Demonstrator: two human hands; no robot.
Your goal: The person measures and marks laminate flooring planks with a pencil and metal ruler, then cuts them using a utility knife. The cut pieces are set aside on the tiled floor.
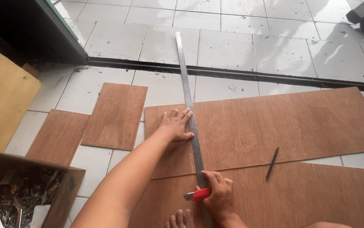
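Far left, wooden box (66, 185) of metal scraps on the tiled floor (232, 46), two cut boards (115, 115) beside it. Left hand (177, 126) spread flat, fingers apart, pinning the steel ruler (189, 101) onto the plywood sheet (283, 122). Ruler running straight away toward the far floor edge. Right hand (218, 195) nearer, clamped on the red utility knife (199, 194), blade against the ruler's near end. Pencil (272, 162) lying further right.
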